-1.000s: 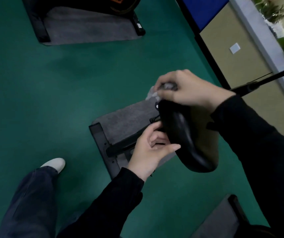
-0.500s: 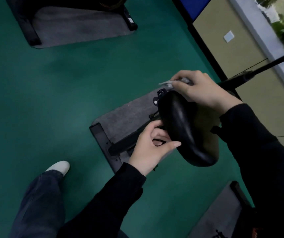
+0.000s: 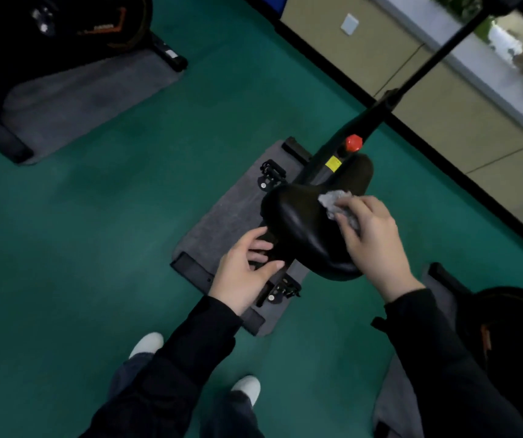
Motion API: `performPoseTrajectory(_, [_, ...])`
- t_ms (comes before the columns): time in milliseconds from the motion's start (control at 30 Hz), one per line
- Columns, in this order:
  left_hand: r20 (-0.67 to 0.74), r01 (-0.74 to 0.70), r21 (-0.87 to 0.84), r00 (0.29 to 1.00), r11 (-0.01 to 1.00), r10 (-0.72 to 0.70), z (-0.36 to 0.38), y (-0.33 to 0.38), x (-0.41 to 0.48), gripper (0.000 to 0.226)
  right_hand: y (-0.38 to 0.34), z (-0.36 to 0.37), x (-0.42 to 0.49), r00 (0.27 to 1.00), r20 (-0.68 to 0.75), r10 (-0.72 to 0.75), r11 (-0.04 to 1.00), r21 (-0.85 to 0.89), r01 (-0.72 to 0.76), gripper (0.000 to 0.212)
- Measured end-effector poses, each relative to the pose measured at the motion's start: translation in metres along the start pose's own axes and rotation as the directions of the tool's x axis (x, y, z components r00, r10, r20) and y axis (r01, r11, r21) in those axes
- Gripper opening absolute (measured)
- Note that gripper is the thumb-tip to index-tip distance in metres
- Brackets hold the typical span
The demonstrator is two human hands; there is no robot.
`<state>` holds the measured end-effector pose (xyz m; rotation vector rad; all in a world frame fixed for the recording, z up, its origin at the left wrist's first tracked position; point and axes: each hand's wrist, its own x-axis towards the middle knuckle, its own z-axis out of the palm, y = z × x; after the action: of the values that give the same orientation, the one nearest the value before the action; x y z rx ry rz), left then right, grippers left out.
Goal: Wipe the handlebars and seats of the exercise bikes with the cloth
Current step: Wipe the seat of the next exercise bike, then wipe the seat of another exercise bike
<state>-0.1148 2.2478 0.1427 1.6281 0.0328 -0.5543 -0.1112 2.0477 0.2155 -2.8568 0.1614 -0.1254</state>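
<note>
A black bike seat (image 3: 301,222) sits in the middle of the view, above a grey mat. My right hand (image 3: 374,238) presses a crumpled grey cloth (image 3: 336,202) onto the seat's right side, fingers curled over it. My left hand (image 3: 247,267) grips the seat's left rear edge, thumb on top and fingers tucked under. The bike's black frame (image 3: 348,131) with a red knob (image 3: 353,143) runs up toward the top right, where a thin black bar (image 3: 437,58) leads to the handlebars, which are mostly out of view.
The grey mat (image 3: 222,222) lies on green floor. Another bike (image 3: 48,36) on a mat stands at the top left, and a third (image 3: 507,327) at the lower right. A beige wall (image 3: 443,115) with a black skirting runs diagonally on the right. My white shoes (image 3: 146,343) are below.
The view has swung so that the whole seat and frame show. My right hand with the cloth has slid from the seat's nose onto its right upper side. My left hand keeps its hold.
</note>
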Motion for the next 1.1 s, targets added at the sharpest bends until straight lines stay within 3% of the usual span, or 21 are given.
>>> performPoseTrajectory(100, [0.028, -0.028, 0.158, 0.999, 0.987, 0.024, -0.022, 0.013, -0.001, 0.053, -0.008, -0.006, -0.031, 0.965, -0.113, 0.238, 0.962, 0.164, -0.218, 0.016])
performPoseTrajectory(233, [0.139, -0.139, 0.391, 0.986, 0.91, 0.091, -0.044, 0.034, 0.002, 0.043, -0.033, -0.012, -0.064, 0.861, -0.168, 0.48, 0.845, 0.354, -0.402, 0.013])
performPoseTrajectory(367, [0.372, -0.293, 0.592, 0.926, 0.751, 0.068, -0.055, 0.055, 0.003, 0.044, -0.064, -0.017, -0.092, 0.755, -0.189, 0.628, 0.717, 0.518, -0.467, 0.006])
performPoseTrajectory(500, [0.547, -0.453, 0.702, 0.837, 0.549, -0.009, -0.05, 0.069, -0.008, 0.053, -0.085, -0.025, -0.13, 0.627, -0.149, 0.765, 0.533, 0.693, -0.486, 0.013])
performPoseTrajectory(633, [0.656, -0.612, 0.711, 0.755, 0.348, -0.013, -0.029, 0.084, -0.027, 0.057, -0.093, -0.039, -0.174, 0.515, -0.075, 0.854, 0.349, 0.816, -0.46, 0.01])
performPoseTrajectory(967, [0.827, -0.821, 0.561, 0.562, 0.108, -0.018, 0.061, 0.095, -0.107, 0.054, -0.081, -0.071, -0.3, 0.327, -0.079, 0.942, 0.196, 0.919, -0.342, 0.01])
performPoseTrajectory(1100, [0.864, -0.862, 0.503, 0.501, 0.065, -0.041, 0.108, 0.08, -0.165, 0.054, -0.069, -0.09, -0.378, 0.254, -0.098, 0.962, 0.177, 0.934, -0.311, 0.009])
